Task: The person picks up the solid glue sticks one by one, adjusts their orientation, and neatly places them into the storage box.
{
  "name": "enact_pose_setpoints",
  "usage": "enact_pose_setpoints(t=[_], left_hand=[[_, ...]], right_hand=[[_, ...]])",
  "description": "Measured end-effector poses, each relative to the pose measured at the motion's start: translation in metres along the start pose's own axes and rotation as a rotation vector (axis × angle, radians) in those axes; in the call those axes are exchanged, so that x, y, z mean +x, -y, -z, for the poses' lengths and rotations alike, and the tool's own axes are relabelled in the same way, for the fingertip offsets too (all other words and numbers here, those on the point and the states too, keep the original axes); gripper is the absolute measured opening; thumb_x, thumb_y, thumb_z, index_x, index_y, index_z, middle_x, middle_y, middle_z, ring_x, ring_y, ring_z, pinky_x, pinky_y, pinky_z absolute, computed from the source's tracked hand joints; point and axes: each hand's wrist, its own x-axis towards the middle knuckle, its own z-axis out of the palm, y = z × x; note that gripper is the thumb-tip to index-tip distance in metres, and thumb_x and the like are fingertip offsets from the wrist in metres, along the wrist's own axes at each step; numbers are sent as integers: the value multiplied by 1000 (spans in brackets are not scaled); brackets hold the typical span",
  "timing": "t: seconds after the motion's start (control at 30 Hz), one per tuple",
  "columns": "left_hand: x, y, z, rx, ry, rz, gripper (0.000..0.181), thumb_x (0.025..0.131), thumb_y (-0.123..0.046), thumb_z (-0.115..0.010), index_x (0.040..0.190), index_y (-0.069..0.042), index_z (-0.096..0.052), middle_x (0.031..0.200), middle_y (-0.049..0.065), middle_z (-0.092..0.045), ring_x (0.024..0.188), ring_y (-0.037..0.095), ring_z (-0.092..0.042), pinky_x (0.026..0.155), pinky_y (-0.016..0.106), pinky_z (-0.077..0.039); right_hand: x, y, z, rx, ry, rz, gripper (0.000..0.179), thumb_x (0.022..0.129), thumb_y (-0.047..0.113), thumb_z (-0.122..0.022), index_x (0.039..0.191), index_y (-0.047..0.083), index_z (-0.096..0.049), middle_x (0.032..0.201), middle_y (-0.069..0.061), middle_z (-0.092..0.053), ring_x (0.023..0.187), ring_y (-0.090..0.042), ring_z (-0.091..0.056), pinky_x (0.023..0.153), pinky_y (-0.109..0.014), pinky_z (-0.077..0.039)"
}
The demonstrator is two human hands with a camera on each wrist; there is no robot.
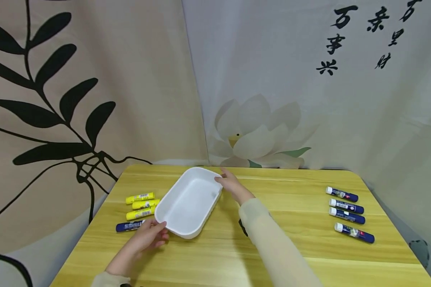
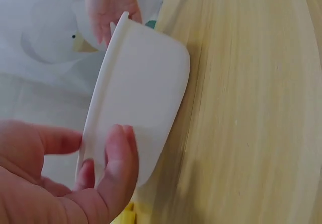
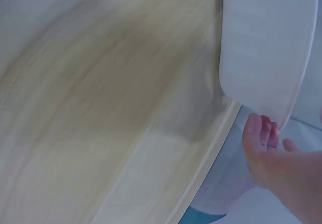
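Note:
A white rectangular plastic tray (image 1: 190, 201) with rounded corners stands aslant near the back of the table, held between both hands. The left hand (image 1: 149, 237) grips its near left corner. In the left wrist view that hand (image 2: 75, 176) has its thumb at the rim and its fingers curled against the outer wall of the tray (image 2: 138, 83). At the far right corner, the right hand (image 1: 233, 185) pinches the rim. The right wrist view has the right hand's (image 3: 282, 163) fingertips under the tray's end (image 3: 266, 48). Whether the tray's bottom fully touches the table cannot be told.
Left of the tray lie three yellow glue sticks (image 1: 141, 205) and a blue glue stick (image 1: 129, 226), its right end near the left hand. Several blue glue sticks with white caps (image 1: 353, 235) lie at the right of the wooden table (image 1: 291, 247). Printed curtains (image 1: 147, 79) hang behind.

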Motion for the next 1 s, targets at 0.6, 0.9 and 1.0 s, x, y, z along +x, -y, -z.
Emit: enact_pose_setpoints(t=[0.6,0.9,1.0], left_hand=[[30,-37,-30,-27,-88,-177,44,99,-6,-42,135,10,-22,102,20,-47,69,12,-54,58,23,-54],[42,-49,-42,22,9,-212,53,96,-1,-44,145,-1,-26,107,13,-35,74,15,-52,63,22,-49],[45,-52,-47,37,43,-229,52,98,-4,-44,147,-3,-28,108,12,-36,76,16,-51,65,24,-49]], right_hand=[[-23,-27,58,18,-68,-24,43,100,20,-45,142,10,-42,132,-21,-52,105,-32,-60,88,-40,-50],[-57,-41,86,44,-133,-45,40,99,19,-48,134,1,-48,124,-19,-53,99,-27,-58,73,-30,-52],[-69,-47,96,90,-120,-40,40,99,17,-48,134,-2,-46,122,-20,-53,96,-25,-58,70,-28,-52]])
